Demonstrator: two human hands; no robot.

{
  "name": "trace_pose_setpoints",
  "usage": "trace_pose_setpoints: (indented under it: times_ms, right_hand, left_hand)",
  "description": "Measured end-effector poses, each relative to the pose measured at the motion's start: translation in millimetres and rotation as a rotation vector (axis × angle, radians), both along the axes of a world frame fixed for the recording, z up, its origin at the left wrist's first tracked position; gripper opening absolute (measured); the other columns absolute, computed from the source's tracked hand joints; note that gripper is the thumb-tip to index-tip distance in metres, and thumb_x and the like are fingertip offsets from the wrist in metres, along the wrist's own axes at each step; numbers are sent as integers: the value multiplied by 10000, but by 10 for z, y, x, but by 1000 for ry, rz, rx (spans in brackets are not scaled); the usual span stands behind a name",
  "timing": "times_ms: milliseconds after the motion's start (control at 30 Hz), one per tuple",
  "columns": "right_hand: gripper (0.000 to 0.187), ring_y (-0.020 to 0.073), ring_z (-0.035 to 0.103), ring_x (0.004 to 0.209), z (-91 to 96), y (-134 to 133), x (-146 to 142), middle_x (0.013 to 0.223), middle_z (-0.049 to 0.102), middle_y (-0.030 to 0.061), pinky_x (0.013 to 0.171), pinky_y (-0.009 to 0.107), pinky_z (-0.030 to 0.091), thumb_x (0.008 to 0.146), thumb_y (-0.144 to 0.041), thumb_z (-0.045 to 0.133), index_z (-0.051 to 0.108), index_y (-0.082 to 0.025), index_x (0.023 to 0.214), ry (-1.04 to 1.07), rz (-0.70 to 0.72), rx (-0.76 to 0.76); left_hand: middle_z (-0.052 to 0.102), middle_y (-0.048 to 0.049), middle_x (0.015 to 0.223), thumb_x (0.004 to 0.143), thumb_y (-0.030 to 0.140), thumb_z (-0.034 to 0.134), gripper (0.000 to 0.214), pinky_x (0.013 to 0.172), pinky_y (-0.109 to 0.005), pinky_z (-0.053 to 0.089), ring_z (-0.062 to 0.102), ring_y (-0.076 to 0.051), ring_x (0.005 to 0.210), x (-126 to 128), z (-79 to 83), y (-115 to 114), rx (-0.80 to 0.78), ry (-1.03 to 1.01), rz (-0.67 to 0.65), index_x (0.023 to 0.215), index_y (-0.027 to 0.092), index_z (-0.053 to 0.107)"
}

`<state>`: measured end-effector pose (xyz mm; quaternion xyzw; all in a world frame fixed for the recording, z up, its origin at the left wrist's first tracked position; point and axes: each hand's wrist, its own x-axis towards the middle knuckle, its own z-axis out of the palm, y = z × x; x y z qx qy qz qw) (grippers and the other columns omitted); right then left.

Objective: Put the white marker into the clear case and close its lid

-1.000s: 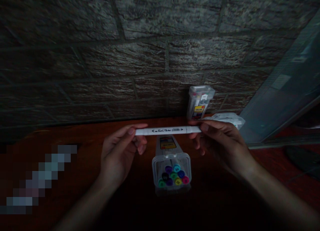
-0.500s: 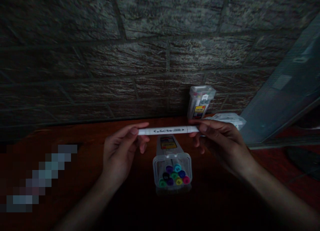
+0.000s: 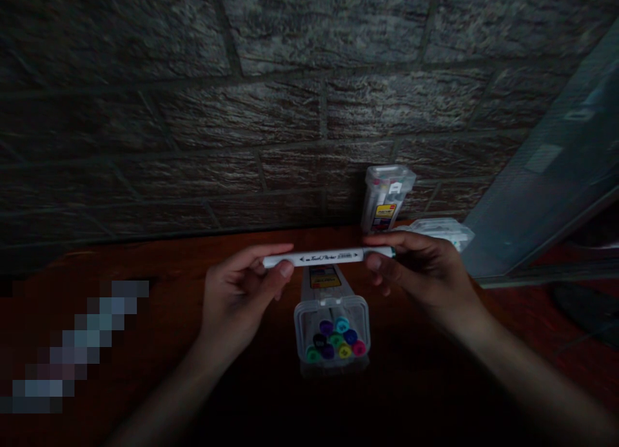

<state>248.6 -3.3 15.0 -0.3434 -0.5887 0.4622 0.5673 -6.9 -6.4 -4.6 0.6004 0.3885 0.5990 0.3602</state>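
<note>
I hold a white double-ended marker level above a dark red-brown table. My left hand pinches its left end between thumb and fingers. My right hand grips its right end, where a bit of teal shows. Just below the marker lies a clear plastic marker case on its side, its open mouth toward me, with several coloured marker caps showing inside.
A second clear marker case stands upright against the stone-pattern wall. A clear lid or case lies behind my right hand. A slanted glass panel rises at the right. A blurred pixelated patch sits at the lower left.
Both hands have slid inward along the marker; my left thumb now closes over its left end and my right fingers wrap its right end more tightly. The marker stays level.
</note>
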Motion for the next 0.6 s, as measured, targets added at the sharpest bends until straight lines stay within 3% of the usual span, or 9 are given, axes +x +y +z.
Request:
trace_pose_setpoints:
  times_ms: [100, 300, 600]
  right_hand:
    - [190, 110, 619, 451, 8, -14, -16, 628, 748, -5, 413, 217, 512, 792, -253, 908, 840, -230, 967, -57, -34, 26]
    - [161, 97, 598, 463, 17, -35, -65, 646, 743, -7, 403, 200, 463, 744, -236, 936, 812, -212, 843, -151, -114, 141]
    - [224, 131, 674, 465, 22, -28, -39, 649, 782, 34, 436, 227, 573, 807, -342, 902, 818, -185, 943, -35, 20, -16]
  left_hand:
    - [649, 28, 580, 841, 274, 842, 182, 466, -225, 403, 541, -112, 496, 30, 54, -26, 28, 57, 40, 1022, 269, 832]
    - [743, 6, 687, 751, 211, 881, 136, 466, -211, 424, 573, -106, 513, 90, 149, -34, 70, 111, 96, 870, 240, 823]
    - [711, 21, 593, 847, 274, 815, 123, 452, -197, 427, 586, -108, 482, 56, 115, -53, 36, 139, 67, 966, 245, 827]
